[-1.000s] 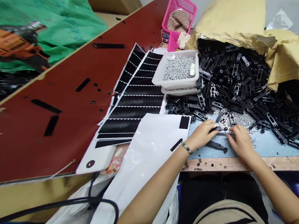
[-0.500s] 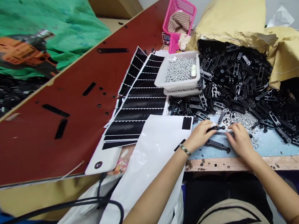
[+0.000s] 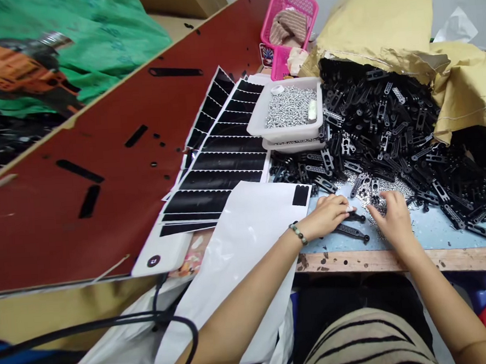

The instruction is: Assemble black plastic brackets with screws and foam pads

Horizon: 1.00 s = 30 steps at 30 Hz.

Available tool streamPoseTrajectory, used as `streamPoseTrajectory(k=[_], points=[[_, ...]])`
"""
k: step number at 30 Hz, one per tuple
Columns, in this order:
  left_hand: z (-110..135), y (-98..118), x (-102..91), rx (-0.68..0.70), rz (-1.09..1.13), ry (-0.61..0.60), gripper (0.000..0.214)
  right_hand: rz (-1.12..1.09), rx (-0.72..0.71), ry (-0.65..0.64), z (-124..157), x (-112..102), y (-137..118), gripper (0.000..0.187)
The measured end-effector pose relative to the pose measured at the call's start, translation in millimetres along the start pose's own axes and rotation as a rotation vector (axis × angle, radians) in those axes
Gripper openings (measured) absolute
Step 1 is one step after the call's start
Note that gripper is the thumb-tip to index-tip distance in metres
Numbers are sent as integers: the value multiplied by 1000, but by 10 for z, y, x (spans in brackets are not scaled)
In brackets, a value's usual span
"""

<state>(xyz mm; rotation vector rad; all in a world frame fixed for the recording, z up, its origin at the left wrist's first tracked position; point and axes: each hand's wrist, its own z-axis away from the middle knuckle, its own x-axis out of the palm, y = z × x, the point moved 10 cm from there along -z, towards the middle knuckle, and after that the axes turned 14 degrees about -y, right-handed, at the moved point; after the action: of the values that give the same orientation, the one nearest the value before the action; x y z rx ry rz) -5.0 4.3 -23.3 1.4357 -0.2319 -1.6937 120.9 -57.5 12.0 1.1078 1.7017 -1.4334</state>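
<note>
My left hand (image 3: 331,216), with a beaded bracelet at the wrist, is low over the blue work surface. Its fingers are closed on a small black plastic arm (image 3: 357,217), whose rounded end sticks out past the fingertips; the rest is covered. Just below lies another black plastic arm (image 3: 351,232) with a textured face. To the right, my right hand (image 3: 396,220) has thumb and fingers apart, with nothing visible between them. It hovers at the near side of a scatter of small silver screws (image 3: 385,183).
A heap of black plastic parts (image 3: 387,123) spills from paper sacks (image 3: 375,20). A white tub (image 3: 255,127) of screws stands left of it, beside sheets of black strips (image 3: 210,178). A pink basket (image 3: 310,7) and red board (image 3: 123,178) lie beyond; an orange power tool (image 3: 9,67) is far left.
My left hand and the black arm in it have come down slightly towards the second arm. My right hand has drawn away from it, its thumb and fingers now wider apart. The view has shifted slightly.
</note>
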Motion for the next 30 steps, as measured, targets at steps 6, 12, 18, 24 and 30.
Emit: streamPoseTrajectory(k=[6,12,18,24,30], points=[[-9,-28,-38,-47,21,51,23,102,52,-99,-135,111,199,26],[-46,-19,-52,-36,23,71,25,22,26,-33,-30,-34,265,27],[30,15,13,-13,29,47,22,-118,-30,48,109,-288,283,25],[70,6,-42,-40,45,97,22,-134,-33,40,181,-306,274,24],[-12,1,-62,-27,26,50,23,-7,-103,-5,137,-158,-8,23]])
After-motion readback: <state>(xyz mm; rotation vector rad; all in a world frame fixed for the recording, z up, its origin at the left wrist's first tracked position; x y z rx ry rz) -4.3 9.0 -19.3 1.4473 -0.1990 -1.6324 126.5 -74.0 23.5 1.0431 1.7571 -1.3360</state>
